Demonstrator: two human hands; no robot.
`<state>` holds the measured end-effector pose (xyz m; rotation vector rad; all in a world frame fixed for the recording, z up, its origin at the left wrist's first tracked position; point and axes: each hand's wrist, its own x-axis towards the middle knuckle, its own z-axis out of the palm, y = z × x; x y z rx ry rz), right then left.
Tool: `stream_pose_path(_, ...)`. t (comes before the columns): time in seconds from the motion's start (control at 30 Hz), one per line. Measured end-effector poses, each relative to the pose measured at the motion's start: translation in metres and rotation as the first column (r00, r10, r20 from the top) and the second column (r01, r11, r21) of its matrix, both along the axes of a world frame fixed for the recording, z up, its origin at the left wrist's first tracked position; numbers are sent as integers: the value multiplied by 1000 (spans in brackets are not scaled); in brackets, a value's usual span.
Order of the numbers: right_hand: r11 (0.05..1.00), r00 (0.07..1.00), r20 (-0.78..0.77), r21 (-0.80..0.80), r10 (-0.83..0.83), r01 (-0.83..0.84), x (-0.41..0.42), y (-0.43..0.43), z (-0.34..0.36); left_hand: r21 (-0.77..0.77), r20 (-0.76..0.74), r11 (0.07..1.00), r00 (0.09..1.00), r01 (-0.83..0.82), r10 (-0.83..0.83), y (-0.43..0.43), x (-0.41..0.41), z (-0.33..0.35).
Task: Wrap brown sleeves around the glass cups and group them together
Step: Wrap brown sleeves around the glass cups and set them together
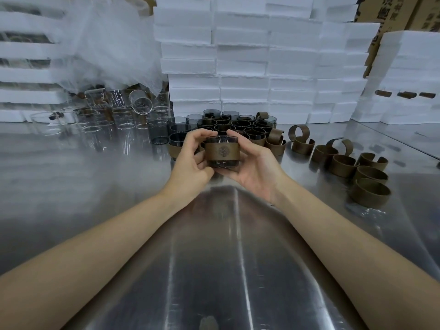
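Glass cup (222,152) wearing its brown sleeve (221,151) sits gripped between left hand (192,154) and right hand (252,163) fingers.

1. The single view sits at the person's head, over the near edge of the metal desk (95,186), and faces forward and down along both forearms.
2. It is near the work: the left hand (190,158) and right hand (252,167) meet around a glass cup (222,152) just above the frame's middle, and the forearms enter from the bottom corners.
3. The wide-angle lens bows the edges, taking in the desk's far side and the stacked white foam boxes (242,67) it faces.
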<state>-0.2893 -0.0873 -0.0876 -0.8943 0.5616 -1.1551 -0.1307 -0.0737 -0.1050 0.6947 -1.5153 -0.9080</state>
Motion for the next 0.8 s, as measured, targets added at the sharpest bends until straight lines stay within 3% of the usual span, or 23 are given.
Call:
stream_pose_path(0.33, 999, 1000, -26, 40, -12, 13, 2, 1, -1, -24, 43, 1000, 999, -15, 16, -2, -1, -2)
stream_pose_path(0.43, 999, 994, -109, -33, 4, -8, 5, 3, -2, -22, 54, 1000, 998, -21, 22, -4, -1, -3)
stream_pose_path(0.53, 980, 962, -220, -150, -161, 130, 10, 4, -3, -16, 61, 1000, 998, -23, 24, -5, 0, -4)
stream_pose_path(0.6, 928, 885, -291, -205, -362, 312, 7, 2, -4, -9, 75, 997, 995, -71, 72, -7, 1, -5)
stream_pose_path(0.67, 841, 711, -450, -321, -541, 436, -3, -4, -5, -31, 123, 983, 975, -184, 186, -9, 3, -4)
stream_pose_path(0.73, 777, 517, -581, -429, -628, 461, -13, -9, -7, -53, 148, 950, 938, -308, 312, -10, 7, -3)
stream_pose_path(0.8, 752, 418, -634, -462, -651, 470, -19, -14, -10, -69, 151, 897, 884, -436, 442, -14, 12, -2)
